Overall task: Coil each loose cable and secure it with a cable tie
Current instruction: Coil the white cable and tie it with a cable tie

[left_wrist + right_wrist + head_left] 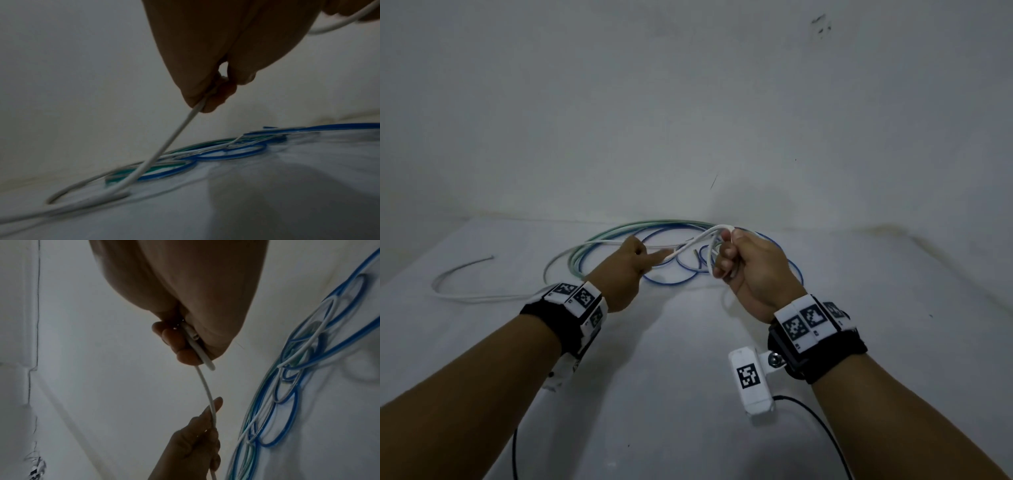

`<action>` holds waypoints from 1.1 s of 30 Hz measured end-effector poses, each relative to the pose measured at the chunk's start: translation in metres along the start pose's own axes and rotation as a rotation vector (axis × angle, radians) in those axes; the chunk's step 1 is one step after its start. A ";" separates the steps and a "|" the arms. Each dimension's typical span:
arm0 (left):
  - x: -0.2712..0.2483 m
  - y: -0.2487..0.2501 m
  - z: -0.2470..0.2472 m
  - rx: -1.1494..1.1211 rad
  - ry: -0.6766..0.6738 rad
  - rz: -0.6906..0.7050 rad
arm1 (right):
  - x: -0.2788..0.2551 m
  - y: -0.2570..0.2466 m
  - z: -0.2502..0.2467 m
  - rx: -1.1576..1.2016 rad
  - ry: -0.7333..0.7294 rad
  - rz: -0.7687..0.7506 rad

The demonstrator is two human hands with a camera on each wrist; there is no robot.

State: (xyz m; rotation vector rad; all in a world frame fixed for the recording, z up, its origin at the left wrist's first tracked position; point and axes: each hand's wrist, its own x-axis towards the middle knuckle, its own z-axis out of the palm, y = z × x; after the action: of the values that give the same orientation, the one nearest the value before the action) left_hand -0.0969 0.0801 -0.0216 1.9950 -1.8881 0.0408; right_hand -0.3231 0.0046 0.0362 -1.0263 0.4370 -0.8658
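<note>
We log the head view first: both forearms reach in from the bottom of the frame over a pale table (pixel 688 342), each wrist carrying a black strap with white marker blocks. The right hand (pixel 748 270), right of centre, is a fist curled round several loops of the white cable (pixel 698 241), knuckles turned left and thumb on top. The left hand (pixel 631 265), at centre, points toward it with fingertips closed on the same cable. Only this view shows the cable's slack, which runs to the left edge of the table and ends in a free tip at mid-left.

The left wrist view adds the pinch itself: fingertips (pixel 213 97) near upper centre clamp the white cable (pixel 174 138), which drops diagonally toward the lower left onto the table. Beyond it lie the blue cable (pixel 226 154) and the green cable (pixel 156 169) in flat overlapping rings; the picture is smeared, so we cannot tell exactly how they cross.

The right wrist view shows what the others hide: a cut end of the white cable (pixel 205 384) poking out below the curled fingers (pixel 172 337) of the right hand, and the strand curving down to the left hand (pixel 197 443) at bottom centre. The blue cable (pixel 292 395) loops fill the right side.
</note>
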 end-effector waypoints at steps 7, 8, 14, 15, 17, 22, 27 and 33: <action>-0.005 0.063 -0.017 0.128 -0.026 0.364 | 0.010 0.014 0.015 -0.222 0.040 -0.148; -0.005 0.070 -0.021 0.115 -0.037 0.391 | 0.009 0.016 0.017 -0.384 0.018 -0.167; -0.009 0.078 -0.040 -0.090 0.063 0.417 | 0.007 0.022 0.003 -1.155 -0.152 -0.180; -0.009 0.075 -0.044 -0.142 0.110 0.319 | 0.007 0.023 0.001 -1.134 -0.196 -0.107; -0.007 0.068 -0.049 -0.193 0.161 0.240 | 0.003 0.028 0.002 -0.956 -0.276 0.043; -0.002 0.053 -0.056 -0.113 0.140 0.396 | -0.002 0.030 0.002 -0.791 -0.270 0.125; 0.004 0.035 -0.053 -0.196 0.219 0.316 | -0.010 0.027 0.006 -0.668 -0.290 0.175; 0.004 0.012 -0.031 -0.195 0.344 0.115 | -0.018 0.010 0.016 -0.185 -0.236 0.147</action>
State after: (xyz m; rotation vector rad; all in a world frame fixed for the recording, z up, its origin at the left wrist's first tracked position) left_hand -0.1009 0.0857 0.0114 1.6307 -1.7106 0.2090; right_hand -0.3187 0.0298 0.0333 -1.2347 0.3920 -0.5721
